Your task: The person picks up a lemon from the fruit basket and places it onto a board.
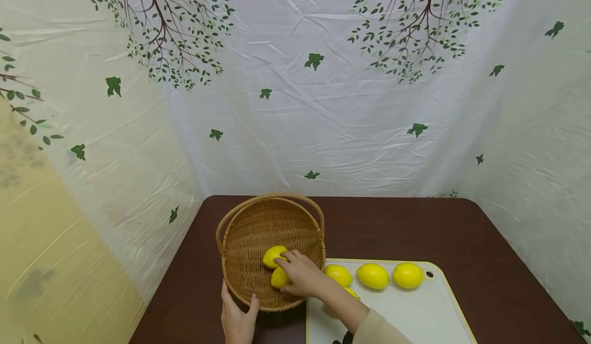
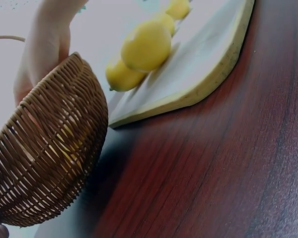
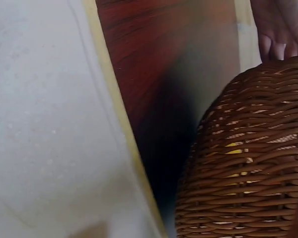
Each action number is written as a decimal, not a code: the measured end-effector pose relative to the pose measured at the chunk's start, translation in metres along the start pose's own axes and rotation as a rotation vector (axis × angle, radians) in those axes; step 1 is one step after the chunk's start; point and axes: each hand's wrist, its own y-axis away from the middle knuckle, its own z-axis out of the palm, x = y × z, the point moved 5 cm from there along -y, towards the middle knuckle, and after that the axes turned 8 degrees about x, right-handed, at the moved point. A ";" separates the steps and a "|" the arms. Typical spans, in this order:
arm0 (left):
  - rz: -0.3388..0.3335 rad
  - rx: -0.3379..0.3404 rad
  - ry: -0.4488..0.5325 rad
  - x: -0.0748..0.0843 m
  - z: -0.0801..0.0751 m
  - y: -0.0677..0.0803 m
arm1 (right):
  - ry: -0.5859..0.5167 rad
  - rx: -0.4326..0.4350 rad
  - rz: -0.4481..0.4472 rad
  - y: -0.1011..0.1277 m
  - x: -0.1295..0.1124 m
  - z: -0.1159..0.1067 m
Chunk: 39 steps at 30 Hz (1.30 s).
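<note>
Wicker basket (image 1: 258,231), light and stiff: left hand (image 1: 237,321) grips its rim at 6 o'clock. Right hand (image 1: 300,274) curls over a lemon (image 1: 279,278) inside; smooth, firm, probably rolls, best cupped around its middle.

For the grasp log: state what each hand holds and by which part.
The left hand grips the wicker basket by its near rim. The right hand rests on a lemon inside it.

Six lemons (image 1: 373,276) (two lie in the basket), one wicker basket (image 1: 258,226), one cutting board (image 1: 429,313).
</note>
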 end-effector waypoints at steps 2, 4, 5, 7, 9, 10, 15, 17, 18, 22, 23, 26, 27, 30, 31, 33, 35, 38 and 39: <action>0.002 0.006 0.003 0.000 0.001 0.000 | -0.004 -0.030 0.022 -0.001 0.002 0.005; 0.006 0.011 0.005 0.001 0.001 0.000 | -0.012 -0.061 0.045 -0.001 0.004 0.010; 0.004 0.011 0.006 0.001 0.001 0.000 | -0.016 -0.071 0.052 -0.001 0.005 0.012; 0.000 0.013 0.005 0.002 0.002 0.001 | -0.025 -0.077 0.056 -0.002 0.006 0.016; -0.001 0.015 0.007 0.002 0.002 0.001 | -0.027 -0.078 0.053 -0.003 0.007 0.018; -0.002 0.016 0.008 0.003 0.002 0.001 | -0.025 -0.078 0.051 -0.003 0.008 0.019; 0.000 0.026 0.016 0.004 0.002 0.003 | -0.003 -0.090 0.059 -0.006 0.009 0.023; -0.001 0.029 0.014 0.004 0.002 0.003 | 0.000 -0.104 0.074 -0.007 0.010 0.025; -0.001 0.029 0.013 0.004 0.002 0.003 | 0.002 -0.112 0.082 -0.007 0.010 0.026; -0.007 0.024 0.007 0.003 0.004 0.002 | -0.004 -0.159 0.115 -0.009 0.012 0.031; -0.011 0.020 0.005 0.003 0.004 0.002 | -0.004 -0.168 0.120 -0.009 0.012 0.032; -0.021 0.009 0.001 0.002 0.006 0.001 | -0.002 -0.192 0.127 -0.010 0.014 0.037; -0.022 0.005 0.002 0.002 0.007 0.001 | 0.000 -0.195 0.130 -0.011 0.014 0.038; -0.018 -0.001 0.006 0.001 0.009 0.001 | 0.001 -0.201 0.141 -0.011 0.017 0.042; -0.018 -0.003 0.009 0.000 0.009 0.001 | 0.000 -0.202 0.143 -0.011 0.017 0.043; -0.015 -0.002 0.007 0.000 0.010 0.000 | 0.002 -0.196 0.139 -0.011 0.018 0.044; -0.018 -0.003 0.006 0.000 0.011 0.000 | 0.006 -0.189 0.126 -0.011 0.018 0.043; -0.025 -0.008 0.007 0.000 0.011 -0.001 | 0.012 -0.171 0.101 -0.011 0.018 0.041; -0.025 -0.007 0.009 0.000 0.011 -0.002 | 0.014 -0.163 0.091 -0.012 0.018 0.041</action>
